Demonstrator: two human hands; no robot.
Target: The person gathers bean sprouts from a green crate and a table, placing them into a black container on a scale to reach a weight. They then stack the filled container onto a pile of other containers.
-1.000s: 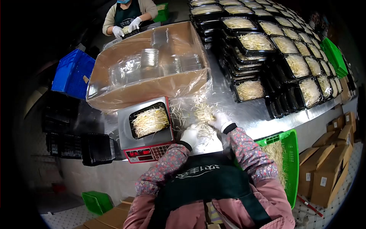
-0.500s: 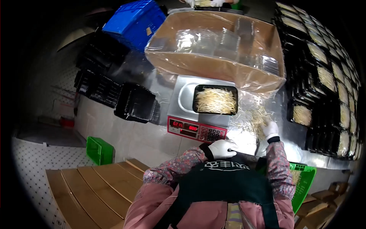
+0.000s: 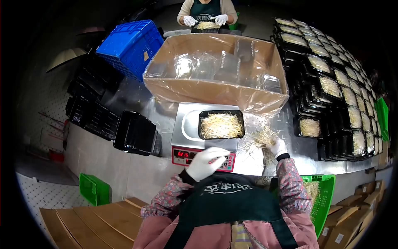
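In the head view, a scale [image 3: 187,124] is seen at the near edge of the steel surface [image 3: 300,147]. On its pan a black tray [image 3: 221,125] filled with sprouts is set. The gloved left hand [image 3: 206,162] is held over the scale's red keypad, its fingers [image 3: 219,154] stretched loosely and nothing gripped. Just right of the scale, a loose heap of bean sprouts [image 3: 261,136] lies on the surface. The gloved right hand [image 3: 277,146] is sunk into this heap; whether its fingers are closed on any strands cannot be told. Behind the scale a plastic-lined cardboard box [image 3: 215,89] is placed. Stacks of filled trays [image 3: 331,89] are ranged along the right edge, and empty trays [image 3: 134,133] are stacked at the left. A green basket [image 3: 325,195] hangs below the near edge. At the far edge, a co-worker's gloved hands [image 3: 205,20] are seen.
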